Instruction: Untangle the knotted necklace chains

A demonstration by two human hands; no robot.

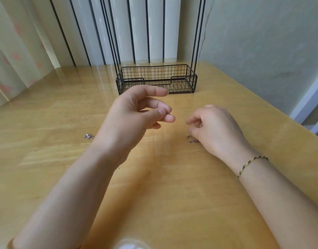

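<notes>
Hiding part of the chain clump [192, 139] under the right hand [215, 130]. Blurring the links beyond telling. Cropping a pale rounded object [131, 244] at the bottom edge.

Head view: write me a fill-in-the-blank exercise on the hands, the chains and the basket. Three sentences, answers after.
1. The braided bracelet is on the ____ wrist.
2. The wire basket at the far side of the table is ____ in colour.
3. A small chain clump lies on the table beside the ____ hand, while the right hand rests by another chain.

Answers: right; black; left
</notes>
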